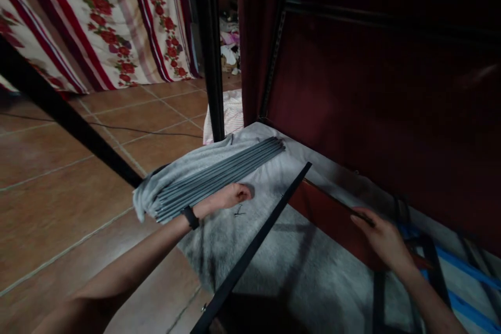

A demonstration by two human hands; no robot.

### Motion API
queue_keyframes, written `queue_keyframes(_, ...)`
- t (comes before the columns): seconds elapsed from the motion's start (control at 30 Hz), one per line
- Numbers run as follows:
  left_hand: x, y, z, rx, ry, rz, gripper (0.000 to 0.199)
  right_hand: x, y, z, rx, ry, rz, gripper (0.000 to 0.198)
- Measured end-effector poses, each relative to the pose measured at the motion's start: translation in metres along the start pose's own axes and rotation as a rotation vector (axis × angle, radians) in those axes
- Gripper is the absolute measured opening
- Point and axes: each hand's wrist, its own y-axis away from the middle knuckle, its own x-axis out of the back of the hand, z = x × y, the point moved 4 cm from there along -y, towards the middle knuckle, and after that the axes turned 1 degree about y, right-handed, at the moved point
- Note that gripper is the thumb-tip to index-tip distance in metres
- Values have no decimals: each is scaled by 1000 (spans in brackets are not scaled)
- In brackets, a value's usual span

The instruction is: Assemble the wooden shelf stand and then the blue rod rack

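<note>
My left hand (237, 194), with a dark band on its wrist, is above a grey blanket (250, 245) with its fingers curled closed. Whatever it holds, if anything, is hidden. Just below it lie a few small screws (239, 212). Beside that forearm a bundle of grey metal rods (219, 172) rests on the blanket. Over on the right, my right hand (378, 232) grips the upper edge of a reddish-brown board (332, 219). Between the hands a black metal bar (258, 240) slants across the blanket.
A black upright post (209, 52) and a slanting black bar (74, 115) stand at the left. A dark red panel (376, 94) forms the back right. Blue strips (465, 266) and black frame parts are at lower right. A thin cable (144, 130) crosses the tiled floor (70, 209).
</note>
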Motion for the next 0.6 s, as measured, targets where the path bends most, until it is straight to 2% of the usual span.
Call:
queue_keyframes(0.13, -11, 27, -13, 3, -19, -12, 13, 1, 1, 2, -23, 17, -13, 44)
queue_keyframes(0.3, -29, 41, -16, -73, -100, -17, 2, 1, 1, 4, -36, 12, 8, 47)
queue_keyframes(0.37, -32, 44, -15, -78, -102, -5, 6, 1, 1, 5, -49, 1, 8, 48)
queue_keyframes(0.5, -26, 41, -8, -43, -105, 65, 10, 0, 1, 5, -71, -14, -8, 48)
queue_keyframes(0.6, -16, 20, 3, 17, 102, 124, 7, 1, 1, 4, -55, -25, 4, 47)
